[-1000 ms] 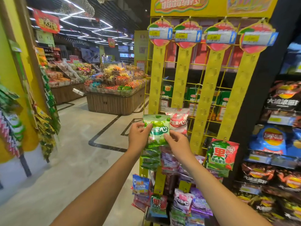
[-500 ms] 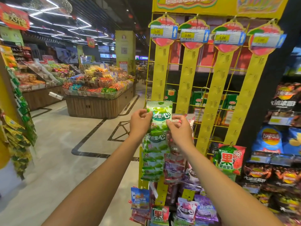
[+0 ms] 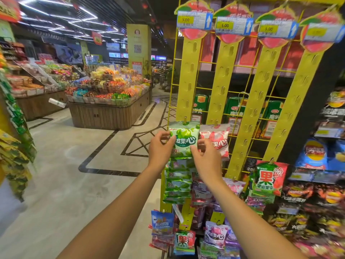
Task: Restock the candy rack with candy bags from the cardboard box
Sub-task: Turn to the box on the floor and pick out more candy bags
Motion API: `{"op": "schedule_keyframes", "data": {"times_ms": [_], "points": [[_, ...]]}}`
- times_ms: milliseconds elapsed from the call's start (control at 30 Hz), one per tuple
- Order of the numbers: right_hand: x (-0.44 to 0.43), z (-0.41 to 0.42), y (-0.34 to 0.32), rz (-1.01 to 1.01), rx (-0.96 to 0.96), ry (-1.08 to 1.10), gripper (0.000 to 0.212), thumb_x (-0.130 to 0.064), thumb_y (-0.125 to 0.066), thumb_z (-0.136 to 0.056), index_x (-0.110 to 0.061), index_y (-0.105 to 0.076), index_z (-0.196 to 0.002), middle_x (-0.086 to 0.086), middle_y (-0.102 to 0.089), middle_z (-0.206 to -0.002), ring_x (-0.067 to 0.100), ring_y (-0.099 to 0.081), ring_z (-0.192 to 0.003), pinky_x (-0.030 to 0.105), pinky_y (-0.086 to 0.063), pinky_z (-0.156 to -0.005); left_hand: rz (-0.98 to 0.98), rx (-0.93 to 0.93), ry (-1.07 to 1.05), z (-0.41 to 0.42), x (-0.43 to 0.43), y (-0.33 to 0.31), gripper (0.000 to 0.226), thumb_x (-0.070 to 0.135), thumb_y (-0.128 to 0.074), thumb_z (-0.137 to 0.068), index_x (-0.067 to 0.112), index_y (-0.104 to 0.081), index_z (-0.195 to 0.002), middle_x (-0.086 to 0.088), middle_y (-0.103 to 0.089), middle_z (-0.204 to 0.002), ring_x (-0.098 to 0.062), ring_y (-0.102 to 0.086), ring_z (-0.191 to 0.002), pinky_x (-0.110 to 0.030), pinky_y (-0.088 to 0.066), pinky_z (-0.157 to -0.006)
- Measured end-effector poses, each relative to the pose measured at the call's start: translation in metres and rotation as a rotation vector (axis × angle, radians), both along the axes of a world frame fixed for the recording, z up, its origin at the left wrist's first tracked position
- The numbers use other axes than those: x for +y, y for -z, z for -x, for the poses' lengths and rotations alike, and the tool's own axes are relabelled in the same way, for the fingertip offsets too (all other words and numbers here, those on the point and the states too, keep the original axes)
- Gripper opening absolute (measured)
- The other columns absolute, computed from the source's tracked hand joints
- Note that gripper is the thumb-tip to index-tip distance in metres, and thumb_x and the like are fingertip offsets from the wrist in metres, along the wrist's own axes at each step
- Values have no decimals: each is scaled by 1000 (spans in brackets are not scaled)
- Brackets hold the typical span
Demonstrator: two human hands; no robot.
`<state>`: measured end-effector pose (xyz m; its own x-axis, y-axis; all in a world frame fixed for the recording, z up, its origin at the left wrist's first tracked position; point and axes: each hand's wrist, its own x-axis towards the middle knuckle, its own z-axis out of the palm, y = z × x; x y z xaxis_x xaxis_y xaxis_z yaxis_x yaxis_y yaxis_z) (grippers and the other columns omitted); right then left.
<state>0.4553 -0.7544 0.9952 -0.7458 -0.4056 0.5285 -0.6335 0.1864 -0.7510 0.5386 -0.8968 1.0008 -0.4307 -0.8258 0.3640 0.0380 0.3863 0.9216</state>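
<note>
Two hands are pinching the green candy bag (image 3: 184, 139) mid-frame, below the leftmost yellow strip (image 3: 188, 81): my left hand (image 3: 160, 148) and right hand (image 3: 207, 159) are gripping its side edges. I'm judging it light, crinkly and slippery.

shop w/ grey tiled floor (image 3: 56, 184), wooden display island (image 3: 108, 116), ceiling strip lights (image 3: 56, 25).

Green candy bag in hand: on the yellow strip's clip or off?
Likely on: a yellow clip tab pokes above the green candy bag, on the leftmost yellow strip. Left hand and right hand pinch it.
</note>
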Motion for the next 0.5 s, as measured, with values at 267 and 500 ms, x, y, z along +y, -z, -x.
{"op": "schedule_keyframes", "data": {"times_ms": [267, 500], "points": [[-7, -4, 11, -128, 179, 142, 18, -49, -55, -99, -34, -59, -109, -15, -62, -105, 10, -61, -89, 33, -54, -66, -81, 78, 20, -3, -3, 6, 6, 39, -72, -96, 40, -66, -99, 7, -69, -110, -9, -69, -99, -50, -63, -84], [-12, -3, 14, 49, -26, 6, 15, -35, -66, -97, -27, -62, -109, -10, -67, -101, 0, -64, -88, 30, -57, -75, -190, 134, 38, 1, -3, 5, 16, 29, -74, -95, 34, -63, -106, 6, -69, -114, -17, -72, -100, -49, -64, -83]]}}
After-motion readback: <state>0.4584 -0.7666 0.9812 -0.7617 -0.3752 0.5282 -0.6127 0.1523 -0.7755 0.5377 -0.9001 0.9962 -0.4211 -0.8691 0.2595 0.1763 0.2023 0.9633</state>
